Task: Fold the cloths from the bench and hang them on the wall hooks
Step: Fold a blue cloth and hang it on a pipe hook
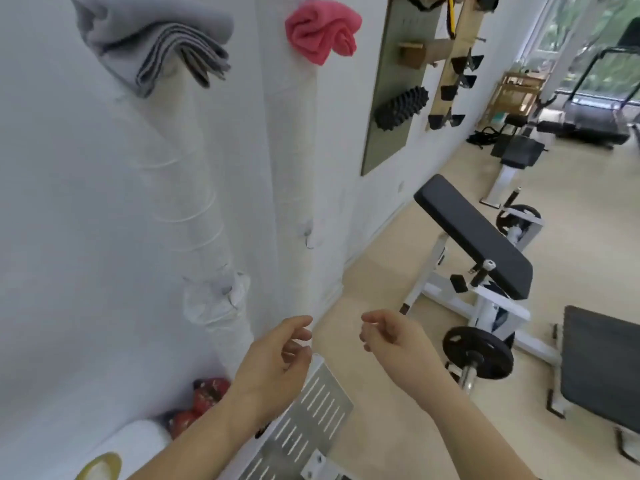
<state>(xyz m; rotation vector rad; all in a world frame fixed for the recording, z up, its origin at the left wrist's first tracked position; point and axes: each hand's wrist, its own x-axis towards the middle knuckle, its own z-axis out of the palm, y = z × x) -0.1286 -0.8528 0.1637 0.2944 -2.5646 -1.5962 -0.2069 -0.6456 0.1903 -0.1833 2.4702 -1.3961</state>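
Note:
A folded grey cloth (162,43) hangs high on the white wall at the upper left. To its right a bunched pink cloth (322,29) hangs from another hook. Lower on the wall, a small bare hook (308,237) sticks out. My left hand (277,355) and my right hand (391,337) hover side by side low in the middle, well below the cloths. Their fingers are loosely curled and hold nothing. A black padded bench (474,233) on a white frame stands to the right with no cloth on it.
A wrapped white pipe (207,209) runs down the wall. A slotted metal plate (311,420) lies below my hands, red kettlebells (204,396) at the wall's foot. A barbell plate (478,351), another bench pad (602,372), a wall rack with a spiky roller (401,105) and a treadmill (595,116) stand around.

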